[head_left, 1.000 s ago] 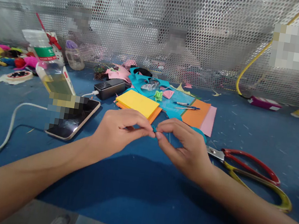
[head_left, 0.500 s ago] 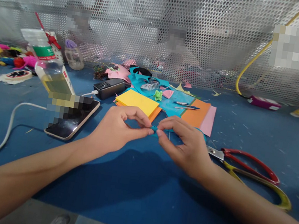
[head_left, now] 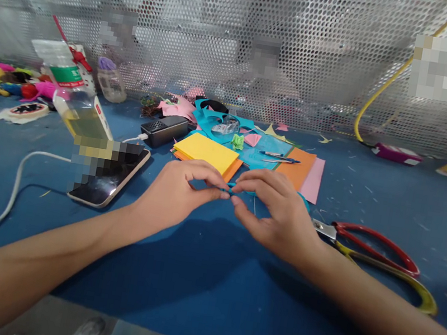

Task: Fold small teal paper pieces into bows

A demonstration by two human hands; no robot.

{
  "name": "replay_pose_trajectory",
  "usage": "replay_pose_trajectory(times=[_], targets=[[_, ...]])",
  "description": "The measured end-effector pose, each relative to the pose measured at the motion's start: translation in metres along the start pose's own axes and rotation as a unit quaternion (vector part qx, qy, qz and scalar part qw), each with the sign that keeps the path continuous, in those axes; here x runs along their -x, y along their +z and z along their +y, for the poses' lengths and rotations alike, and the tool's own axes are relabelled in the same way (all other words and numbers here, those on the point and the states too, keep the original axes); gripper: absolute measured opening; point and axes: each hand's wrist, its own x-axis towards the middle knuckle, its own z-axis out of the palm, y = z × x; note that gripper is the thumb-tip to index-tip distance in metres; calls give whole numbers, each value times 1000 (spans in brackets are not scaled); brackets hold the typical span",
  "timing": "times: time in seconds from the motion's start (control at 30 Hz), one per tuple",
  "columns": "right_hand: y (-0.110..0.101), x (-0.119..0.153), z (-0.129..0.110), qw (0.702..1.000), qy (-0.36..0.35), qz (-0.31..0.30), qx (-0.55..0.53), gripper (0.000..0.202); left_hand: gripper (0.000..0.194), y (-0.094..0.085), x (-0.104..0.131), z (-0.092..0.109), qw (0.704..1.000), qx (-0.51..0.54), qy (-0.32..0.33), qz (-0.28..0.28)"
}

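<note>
Between my two hands is a small blue piece of paper (head_left: 230, 188), mostly hidden by the fingertips. My left hand (head_left: 190, 188) pinches it between thumb and forefinger. From the right, my right hand (head_left: 276, 210) meets it with bent fingers; its thumb and forefinger are a little apart at the piece's right end. Just behind the hands lies a stack of yellow paper (head_left: 206, 152) on orange sheets. Orange paper (head_left: 298, 165) and pink paper (head_left: 313, 180) lie behind my right hand.
Scissors (head_left: 375, 251) with red and yellow handles lie by my right wrist. To the left are a phone (head_left: 115, 181), a white cable (head_left: 17, 186), a tilted bottle (head_left: 83, 111) and a black box (head_left: 165, 131). Pens (head_left: 280, 158) and blue scraps (head_left: 208, 125) sit behind.
My right thumb and forefinger have parted slightly at the blue piece. My left hand keeps its pinch, nearly unmoved. The view has shifted a little.
</note>
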Motion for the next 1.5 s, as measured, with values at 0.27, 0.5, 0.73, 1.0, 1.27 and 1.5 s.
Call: replay_pose_trajectory(times=[0.27,0.5,0.73,1.0,1.27,1.5], targets=[[0,-1,-1,1000,-9,-20,-5,10,6,-1,-1,2,998,-57,13,2],[2,0,1,999,-4,-31,-37,2,4,-1,0,0,994,-103,12,-22],[-1,0,-6,998,-16,-37,-57,5,7,0,2,-2,992,-112,26,-49],[2,2,-9,998,-31,-37,-44,6,13,0,2,6,992,-102,12,-69],[-1,0,-1,993,40,2,-115,12,7,-2,-3,-6,996,-54,-3,-68],[12,4,21,987,72,-8,-141,22,12,-5,-9,-18,996,8,-22,-89]])
